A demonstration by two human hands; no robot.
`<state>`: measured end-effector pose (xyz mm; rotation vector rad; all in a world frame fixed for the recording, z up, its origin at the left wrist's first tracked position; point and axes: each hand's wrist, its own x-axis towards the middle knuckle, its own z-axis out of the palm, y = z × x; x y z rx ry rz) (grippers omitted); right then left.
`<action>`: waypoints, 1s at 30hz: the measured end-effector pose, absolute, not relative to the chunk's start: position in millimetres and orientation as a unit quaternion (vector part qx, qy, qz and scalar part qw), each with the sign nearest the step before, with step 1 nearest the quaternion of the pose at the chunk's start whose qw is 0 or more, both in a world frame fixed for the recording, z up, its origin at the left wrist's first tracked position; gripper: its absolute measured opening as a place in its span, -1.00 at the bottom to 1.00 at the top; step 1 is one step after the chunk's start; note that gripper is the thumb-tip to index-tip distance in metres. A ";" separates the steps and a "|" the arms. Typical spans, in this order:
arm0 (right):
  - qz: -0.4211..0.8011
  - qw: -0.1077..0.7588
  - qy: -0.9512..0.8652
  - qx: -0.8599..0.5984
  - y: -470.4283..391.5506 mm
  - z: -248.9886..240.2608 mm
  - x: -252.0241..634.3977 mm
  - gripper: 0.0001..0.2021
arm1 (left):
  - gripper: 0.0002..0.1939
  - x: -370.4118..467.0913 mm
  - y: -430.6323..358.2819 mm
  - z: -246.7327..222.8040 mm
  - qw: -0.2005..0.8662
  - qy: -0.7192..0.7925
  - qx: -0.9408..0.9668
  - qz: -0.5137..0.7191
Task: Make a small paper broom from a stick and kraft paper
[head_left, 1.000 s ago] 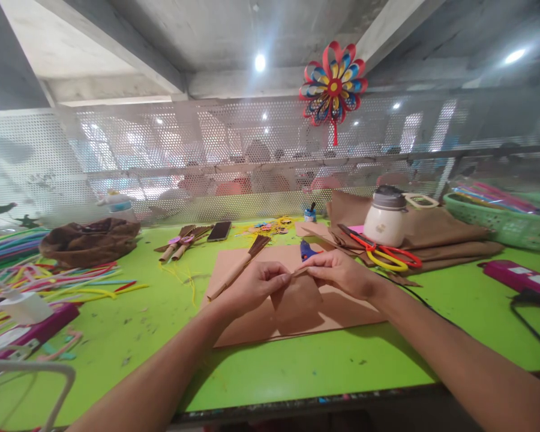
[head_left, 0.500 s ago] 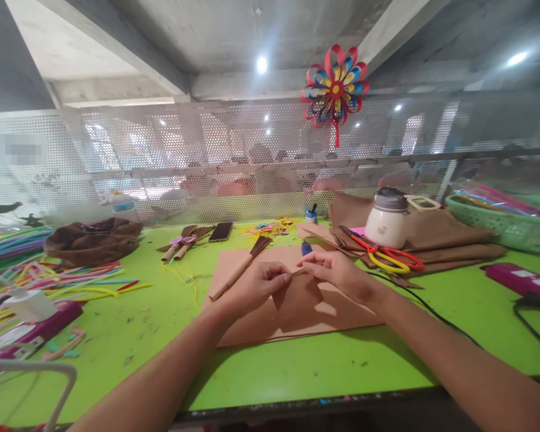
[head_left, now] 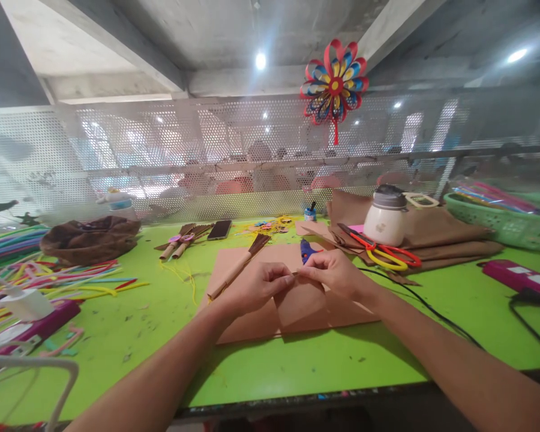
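My left hand and my right hand pinch the upper edge of a small piece of brown paper, their fingertips close together. The piece hangs down from the fingers over a larger brown sheet lying on the green table. Beside my left hand, a rolled brown paper tube with a fringed dark end lies slantwise on the sheet. Just behind my right hand is a blue glue gun, partly hidden by the fingers.
Scissors with red and yellow handles and a cream jar stand at right by folded brown paper. A phone and two finished-looking tubes lie behind. Pipe cleaners and power strips flank the sheet.
My right hand has come in closer to the left, its fingers now folded in. The small paper piece has turned, showing more of its face, and more of the glue gun is visible.
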<state>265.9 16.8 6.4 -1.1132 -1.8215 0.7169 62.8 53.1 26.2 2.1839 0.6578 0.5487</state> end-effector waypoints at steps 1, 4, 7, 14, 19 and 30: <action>0.297 0.429 -0.731 -0.440 17.2 6.3 266.7 -0.66 | -0.67 62.6 53.1 26.5 0.381 0.258 0.861 0.215; 0.340 0.440 -0.712 -0.429 19.8 5.9 268.9 -0.64 | -0.67 62.0 54.2 26.0 0.368 0.266 0.864 0.216; 0.427 0.472 -0.651 -0.413 23.9 5.2 271.7 -0.65 | -0.67 61.1 56.6 24.6 0.371 0.287 0.856 0.217; 0.416 0.470 -0.657 -0.418 24.7 3.9 267.9 -0.63 | -0.69 60.5 60.0 20.5 0.363 0.285 0.861 0.216; 0.351 0.465 -0.682 -0.441 24.8 1.6 268.7 -0.71 | -0.70 62.0 57.0 24.0 0.396 0.282 0.849 0.207; 0.387 0.479 -0.642 -0.456 32.1 0.3 276.2 -0.66 | -0.73 55.3 65.4 23.7 0.504 0.298 0.790 0.184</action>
